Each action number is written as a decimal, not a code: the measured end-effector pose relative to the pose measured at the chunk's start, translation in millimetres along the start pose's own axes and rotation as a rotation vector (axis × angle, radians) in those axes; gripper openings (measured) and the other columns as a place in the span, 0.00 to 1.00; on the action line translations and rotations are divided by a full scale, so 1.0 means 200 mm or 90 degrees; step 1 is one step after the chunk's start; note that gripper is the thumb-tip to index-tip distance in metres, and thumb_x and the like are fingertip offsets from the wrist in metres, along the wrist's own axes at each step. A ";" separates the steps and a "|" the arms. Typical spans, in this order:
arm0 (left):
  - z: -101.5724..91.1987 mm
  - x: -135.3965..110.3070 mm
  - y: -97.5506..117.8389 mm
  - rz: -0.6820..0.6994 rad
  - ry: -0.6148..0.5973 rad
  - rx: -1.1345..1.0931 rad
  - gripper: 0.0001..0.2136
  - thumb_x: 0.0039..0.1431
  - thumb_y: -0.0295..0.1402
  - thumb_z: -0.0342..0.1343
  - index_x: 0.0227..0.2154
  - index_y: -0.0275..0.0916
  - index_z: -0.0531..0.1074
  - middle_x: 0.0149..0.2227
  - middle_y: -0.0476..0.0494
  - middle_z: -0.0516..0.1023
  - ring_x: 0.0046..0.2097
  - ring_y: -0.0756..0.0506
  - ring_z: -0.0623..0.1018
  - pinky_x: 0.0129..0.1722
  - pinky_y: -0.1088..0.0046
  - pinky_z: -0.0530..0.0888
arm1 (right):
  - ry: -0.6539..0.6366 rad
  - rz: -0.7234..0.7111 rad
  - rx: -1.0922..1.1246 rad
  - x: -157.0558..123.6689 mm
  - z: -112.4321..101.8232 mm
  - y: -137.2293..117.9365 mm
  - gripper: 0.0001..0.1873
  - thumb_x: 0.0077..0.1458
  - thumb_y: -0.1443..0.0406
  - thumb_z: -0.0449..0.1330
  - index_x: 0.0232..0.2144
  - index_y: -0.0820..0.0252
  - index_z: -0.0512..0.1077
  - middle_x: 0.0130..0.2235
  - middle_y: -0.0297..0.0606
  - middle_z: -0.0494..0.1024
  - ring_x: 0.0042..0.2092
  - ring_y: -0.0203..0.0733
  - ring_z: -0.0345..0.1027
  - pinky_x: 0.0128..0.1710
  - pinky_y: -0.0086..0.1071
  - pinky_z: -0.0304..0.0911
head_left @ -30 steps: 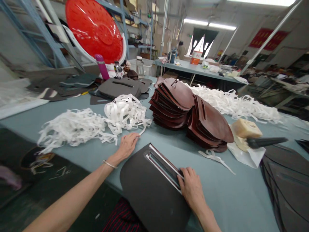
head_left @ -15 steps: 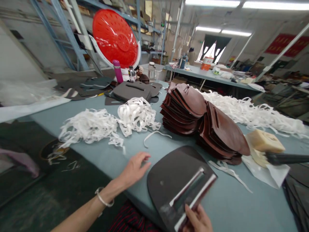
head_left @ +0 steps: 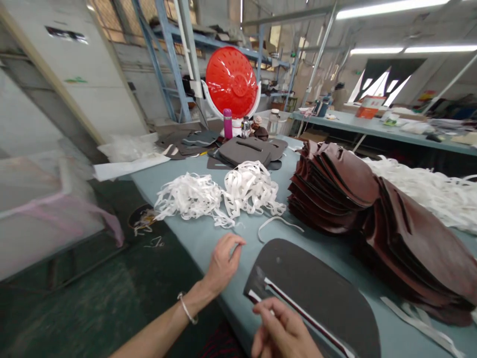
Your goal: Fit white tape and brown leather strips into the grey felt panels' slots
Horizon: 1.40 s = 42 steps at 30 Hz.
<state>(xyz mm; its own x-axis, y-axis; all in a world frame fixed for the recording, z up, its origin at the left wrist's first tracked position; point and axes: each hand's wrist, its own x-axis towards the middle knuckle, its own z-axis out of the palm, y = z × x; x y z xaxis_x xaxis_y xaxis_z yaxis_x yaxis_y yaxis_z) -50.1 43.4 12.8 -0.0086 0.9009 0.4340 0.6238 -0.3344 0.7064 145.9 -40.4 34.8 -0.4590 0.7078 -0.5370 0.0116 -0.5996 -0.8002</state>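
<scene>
A dark grey panel (head_left: 316,283) with rounded corners lies at the table's near edge. One white-edged line (head_left: 298,306) runs along its slot; a white strip (head_left: 254,295) follows its near edge and passes under my fingers. My right hand (head_left: 281,330) is closed over that edge, thumb and forefinger pinched on the strip, a bit of white showing at the tips. My left hand (head_left: 223,258), with a bracelet at the wrist, hovers left of the panel. Its fingers are half curled, thumb and forefinger slightly apart, with nothing seen in them.
Beyond the panel stand stacked brown leather pieces (head_left: 335,189). Heaps of white strips (head_left: 190,196) lie to the left, and another heap (head_left: 428,189) behind the stack. Grey panels (head_left: 246,151), a purple bottle (head_left: 227,124) and a red round fan-like heater (head_left: 231,82) are at the far end.
The panel has turned, its strip edge now facing me. My right hand has shifted left along it. My left hand's fingers have drawn closer together. The view has swung left.
</scene>
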 end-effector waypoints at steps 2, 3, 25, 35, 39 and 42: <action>-0.05 0.03 -0.07 -0.025 0.088 0.024 0.07 0.62 0.26 0.45 0.38 0.40 0.68 0.39 0.44 0.72 0.45 0.45 0.72 0.48 0.65 0.68 | -0.036 -0.052 0.062 0.11 0.04 -0.16 0.28 0.49 0.43 0.58 0.39 0.59 0.66 0.30 0.36 0.76 0.18 0.33 0.67 0.12 0.22 0.52; -0.06 0.04 -0.11 -0.033 0.115 0.041 0.08 0.61 0.26 0.45 0.40 0.41 0.67 0.40 0.44 0.72 0.46 0.45 0.72 0.49 0.64 0.68 | 0.003 -0.097 0.080 0.18 0.06 -0.24 0.27 0.49 0.43 0.59 0.38 0.59 0.65 0.34 0.38 0.76 0.20 0.33 0.68 0.12 0.22 0.52; 0.01 0.18 -0.42 -0.047 -0.032 0.358 0.13 0.61 0.31 0.47 0.46 0.43 0.70 0.56 0.39 0.67 0.59 0.39 0.62 0.55 0.57 0.58 | 0.356 -0.194 -0.197 -0.01 -0.48 0.06 0.19 0.57 0.49 0.51 0.25 0.57 0.63 0.19 0.28 0.66 0.21 0.31 0.56 0.22 0.25 0.50; 0.17 -0.04 0.18 0.140 -0.139 0.118 0.10 0.62 0.31 0.48 0.44 0.43 0.70 0.51 0.43 0.72 0.59 0.42 0.65 0.59 0.57 0.56 | 0.447 -0.177 -0.250 -0.22 -0.53 0.25 0.15 0.58 0.53 0.52 0.31 0.58 0.67 0.23 0.28 0.65 0.24 0.33 0.57 0.24 0.26 0.53; 0.33 -0.14 0.47 0.262 -0.414 -0.037 0.12 0.66 0.33 0.43 0.49 0.43 0.66 0.49 0.45 0.74 0.54 0.46 0.69 0.58 0.61 0.56 | 0.390 -0.260 -0.274 -0.18 -0.36 0.20 0.12 0.59 0.58 0.51 0.31 0.59 0.69 0.28 0.32 0.70 0.30 0.35 0.61 0.31 0.26 0.57; 0.38 -0.14 0.53 0.248 -0.522 -0.044 0.12 0.67 0.36 0.41 0.40 0.42 0.69 0.38 0.49 0.77 0.42 0.48 0.74 0.50 0.66 0.63 | 0.433 -0.294 -0.304 -0.22 -0.32 0.15 0.12 0.59 0.59 0.51 0.30 0.59 0.69 0.29 0.32 0.71 0.31 0.36 0.62 0.33 0.27 0.57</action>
<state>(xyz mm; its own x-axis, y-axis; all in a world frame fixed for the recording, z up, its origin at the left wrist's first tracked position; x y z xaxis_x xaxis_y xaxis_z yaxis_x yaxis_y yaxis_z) 74.7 3.1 33.1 0.7682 0.6260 0.1344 0.4172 -0.6487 0.6365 222.8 -66.7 17.4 0.1042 0.9927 -0.0604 0.3899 -0.0967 -0.9158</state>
